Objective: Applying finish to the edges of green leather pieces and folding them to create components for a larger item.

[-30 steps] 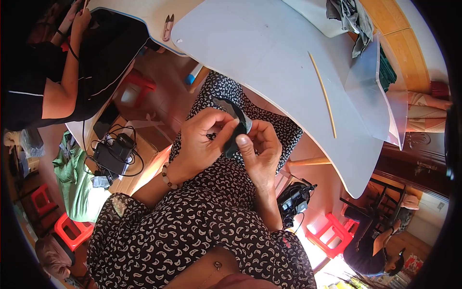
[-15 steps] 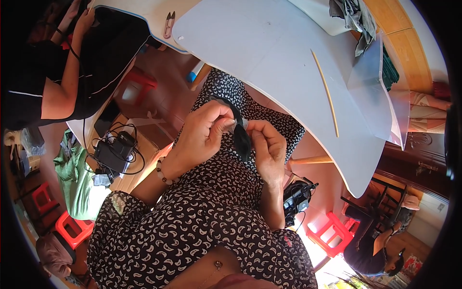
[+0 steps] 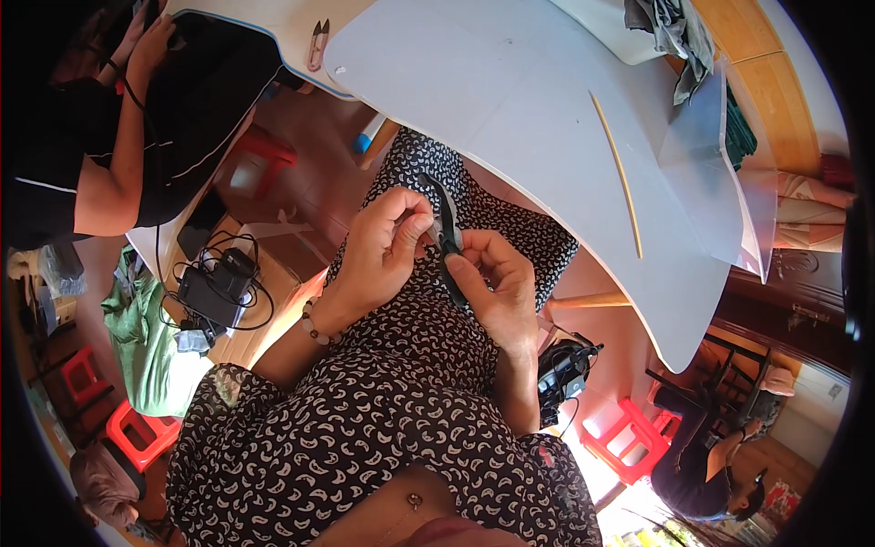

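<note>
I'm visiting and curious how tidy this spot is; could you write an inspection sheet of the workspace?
Surface: pale tabletop, bearing a thin stick; snips lie just left of it.
Job's things: dark strip, held above the lap.
Clutter: green fabric at left; grey cloth at upper right.
Hands: right grips the strip; left is close by, contact unclear.
Cables: black cables tangled around a dark device.
Surroundings: red stools; a person at left.
</note>
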The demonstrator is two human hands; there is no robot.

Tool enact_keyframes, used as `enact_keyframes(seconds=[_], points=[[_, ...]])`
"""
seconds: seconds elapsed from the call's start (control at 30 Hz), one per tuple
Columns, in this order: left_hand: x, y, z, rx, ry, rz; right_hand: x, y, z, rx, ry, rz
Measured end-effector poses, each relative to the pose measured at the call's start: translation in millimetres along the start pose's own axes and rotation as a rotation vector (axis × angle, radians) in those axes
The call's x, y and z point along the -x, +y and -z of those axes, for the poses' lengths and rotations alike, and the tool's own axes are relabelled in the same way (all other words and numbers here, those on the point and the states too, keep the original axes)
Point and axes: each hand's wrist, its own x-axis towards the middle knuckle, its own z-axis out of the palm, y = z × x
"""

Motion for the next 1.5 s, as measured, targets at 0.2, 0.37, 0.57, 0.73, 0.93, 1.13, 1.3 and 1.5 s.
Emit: enact_keyframes(seconds=[0.2, 0.37, 0.57, 0.73, 0.93, 1.13, 1.3, 1.5], points=[[0, -2, 0, 0.034, 0.0, 0.02, 5, -4, 5, -0.185, -0.093, -0.132], [-12, 2, 8, 0.312, -0.124, 0.363, 4, 5, -1, -0.048, -0.024, -0.032], [-13, -13, 3, 0.504, 0.006, 0.203, 7, -4, -15, -0.094, 0.024, -0.001], [-15, -10, -5, 0.558, 0.156, 0.176, 8, -1, -13, -0.064, -0.005, 0.026], [-17, -2, -4, 0.542, 0.154, 0.202, 10, 1, -14, -0.061, -0.007, 0.048], [-2, 3, -6, 0.349, -0.107, 0.261, 3, 17, -24, 0.029, 0.182, 0.205], [2, 14, -6, 0.444, -0.059, 0.308, 3, 15, -15, -0.055, 0.117, 0.281], [6, 6, 1, 0.179, -0.253, 0.216, -11, 10, -5, 0.346, 0.203, 0.371]])
